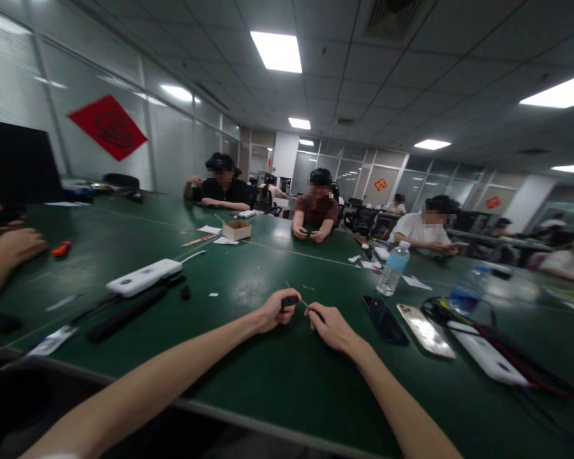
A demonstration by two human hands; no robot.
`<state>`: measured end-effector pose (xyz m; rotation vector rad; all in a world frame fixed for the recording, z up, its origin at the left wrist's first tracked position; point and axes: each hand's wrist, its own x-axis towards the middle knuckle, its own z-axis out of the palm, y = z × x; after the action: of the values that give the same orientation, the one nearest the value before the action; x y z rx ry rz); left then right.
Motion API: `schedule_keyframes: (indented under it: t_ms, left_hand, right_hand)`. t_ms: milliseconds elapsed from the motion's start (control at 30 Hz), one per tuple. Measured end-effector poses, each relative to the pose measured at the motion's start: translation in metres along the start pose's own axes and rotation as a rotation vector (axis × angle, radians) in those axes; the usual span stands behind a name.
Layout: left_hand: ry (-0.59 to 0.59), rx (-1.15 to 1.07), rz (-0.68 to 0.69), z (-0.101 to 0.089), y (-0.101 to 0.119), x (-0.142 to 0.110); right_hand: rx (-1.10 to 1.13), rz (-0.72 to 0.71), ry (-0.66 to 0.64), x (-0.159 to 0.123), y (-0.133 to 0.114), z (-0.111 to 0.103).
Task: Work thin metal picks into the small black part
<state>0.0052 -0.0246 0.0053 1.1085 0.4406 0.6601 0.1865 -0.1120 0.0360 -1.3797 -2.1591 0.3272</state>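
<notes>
Head view: a left hand [272,311] and a right hand [332,329] are held close together, not touching, above a dark green table top [287,382]. A small black plastic piece [289,301] is clamped between the left thumb and fingers. A thin pale wire [304,303] is seen between the hands, ending at the curled right fingers [316,313]; whether it is gripped there cannot be told.

To the right of the hands, a black smartphone [385,320] and a gold-backed smartphone [425,330] are laid flat, with a white rectangular power bank [488,354] beyond them, crossed by black and red cables [502,331]. A clear plastic water bottle [392,268] is stood further off. To the left, a white rectangular power bank [143,277] is placed beside a long black bar [127,313]. A co-worker's hand [9,248] is rested at the left edge, near a small orange tool [61,248]. A small open cardboard box [236,230] is placed further along the table. Three seated co-workers [320,204] are seen across the table, their hands held before them, and a red diamond-shaped sign [108,127] is fixed to the glass wall.
</notes>
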Motion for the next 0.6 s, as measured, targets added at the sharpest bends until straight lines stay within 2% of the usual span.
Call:
schedule_keyframes:
  t_ms: [133, 300, 600]
  left_hand:
    - [0.007, -0.07, 0.019, -0.0039, -0.0001, 0.0006]
    - [0.027, -0.069, 0.028, -0.0068, -0.0027, 0.0015]
    - [0.073, 0.008, 0.065, -0.0052, -0.0039, 0.0014]
  right_hand:
    - [-0.083, -0.061, -0.008, -0.0005, -0.0028, -0.0014]
    - [-0.123, -0.047, -0.031, -0.0005, -0.0004, -0.0022]
    - [-0.103, -0.004, 0.007, -0.0004, -0.0058, -0.0052]
